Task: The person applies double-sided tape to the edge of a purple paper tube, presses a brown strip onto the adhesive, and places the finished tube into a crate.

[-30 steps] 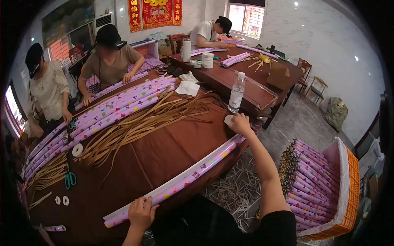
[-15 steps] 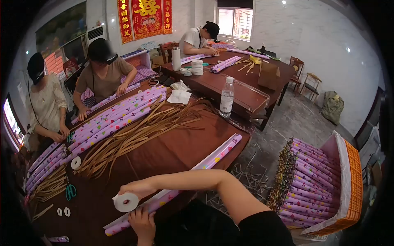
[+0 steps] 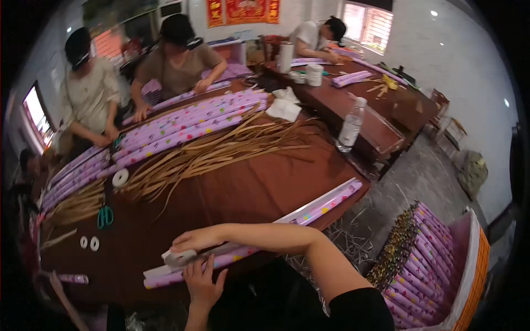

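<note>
My right hand (image 3: 197,239) is wrapped round a white tape roll (image 3: 181,258), held low over the left end of a long purple patterned wrapped bundle (image 3: 320,208). The bundle lies slanting along the near edge of the brown table (image 3: 221,198), with a pale strip along its upper side. Just below the tape roll, my left hand (image 3: 203,282) rests on the bundle with its fingers spread. The right forearm crosses over the bundle and hides part of its middle.
Loose brown strips (image 3: 204,160), purple rolls (image 3: 187,124), green scissors (image 3: 105,216) and small white rings (image 3: 94,243) lie on the table. A water bottle (image 3: 351,126) stands near its far corner. Three people work beyond. An orange crate (image 3: 479,276) of purple rolls stands right.
The view has shifted, so the surroundings appear farther right. My right hand has brought the tape roll down to the bundle and tilted it. My left hand's fingers have spread wider.
</note>
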A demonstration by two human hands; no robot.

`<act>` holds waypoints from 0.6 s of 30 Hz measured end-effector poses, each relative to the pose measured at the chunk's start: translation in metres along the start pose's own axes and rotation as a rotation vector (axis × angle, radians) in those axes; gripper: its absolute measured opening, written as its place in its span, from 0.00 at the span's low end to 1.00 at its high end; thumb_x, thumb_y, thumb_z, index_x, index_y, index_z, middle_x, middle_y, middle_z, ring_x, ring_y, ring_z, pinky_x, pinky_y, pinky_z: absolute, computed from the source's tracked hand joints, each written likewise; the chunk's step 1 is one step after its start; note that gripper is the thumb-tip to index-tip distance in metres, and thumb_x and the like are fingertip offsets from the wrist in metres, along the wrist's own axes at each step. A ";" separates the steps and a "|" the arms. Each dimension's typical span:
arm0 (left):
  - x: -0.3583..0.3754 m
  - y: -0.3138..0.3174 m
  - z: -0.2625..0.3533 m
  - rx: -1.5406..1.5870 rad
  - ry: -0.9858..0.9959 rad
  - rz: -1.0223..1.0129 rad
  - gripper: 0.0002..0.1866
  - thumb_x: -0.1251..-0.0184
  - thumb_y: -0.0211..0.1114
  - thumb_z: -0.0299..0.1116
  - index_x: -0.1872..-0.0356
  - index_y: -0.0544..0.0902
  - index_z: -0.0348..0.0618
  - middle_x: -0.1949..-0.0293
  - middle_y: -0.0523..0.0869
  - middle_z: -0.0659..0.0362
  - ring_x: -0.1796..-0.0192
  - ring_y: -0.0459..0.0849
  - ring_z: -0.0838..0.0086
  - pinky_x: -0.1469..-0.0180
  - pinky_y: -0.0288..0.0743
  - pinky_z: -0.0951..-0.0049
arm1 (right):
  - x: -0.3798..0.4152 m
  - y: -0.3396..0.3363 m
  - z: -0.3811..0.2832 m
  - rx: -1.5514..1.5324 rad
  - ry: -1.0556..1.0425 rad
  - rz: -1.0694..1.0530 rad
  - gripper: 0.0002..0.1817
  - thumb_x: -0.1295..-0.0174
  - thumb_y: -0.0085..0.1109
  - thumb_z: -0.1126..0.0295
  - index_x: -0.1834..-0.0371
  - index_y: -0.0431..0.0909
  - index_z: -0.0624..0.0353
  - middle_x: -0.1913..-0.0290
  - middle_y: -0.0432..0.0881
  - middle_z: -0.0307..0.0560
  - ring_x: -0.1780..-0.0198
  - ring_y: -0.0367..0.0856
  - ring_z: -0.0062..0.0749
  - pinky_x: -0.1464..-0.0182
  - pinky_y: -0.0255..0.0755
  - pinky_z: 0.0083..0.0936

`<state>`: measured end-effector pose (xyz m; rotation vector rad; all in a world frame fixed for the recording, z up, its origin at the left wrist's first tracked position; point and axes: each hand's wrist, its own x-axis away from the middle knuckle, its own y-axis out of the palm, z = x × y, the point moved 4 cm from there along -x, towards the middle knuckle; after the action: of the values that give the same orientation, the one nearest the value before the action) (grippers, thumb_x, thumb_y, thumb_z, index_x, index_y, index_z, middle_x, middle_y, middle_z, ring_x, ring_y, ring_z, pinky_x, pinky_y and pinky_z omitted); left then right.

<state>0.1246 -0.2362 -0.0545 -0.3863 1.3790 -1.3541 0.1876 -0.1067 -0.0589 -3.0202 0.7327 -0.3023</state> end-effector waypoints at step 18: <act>0.059 -0.042 -0.047 0.616 -0.643 0.650 0.12 0.33 0.66 0.24 0.50 0.81 0.35 0.50 0.80 0.55 0.50 0.80 0.72 0.45 0.73 0.73 | 0.010 0.033 -0.016 0.225 -0.369 -0.109 0.22 0.44 0.73 0.55 0.61 0.80 0.65 0.42 0.77 0.50 0.44 0.78 0.38 0.47 0.74 0.30</act>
<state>0.0469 -0.2738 -0.0588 0.0577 0.4400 -0.9153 0.1787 -0.1399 -0.0437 -2.7869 0.4698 0.1605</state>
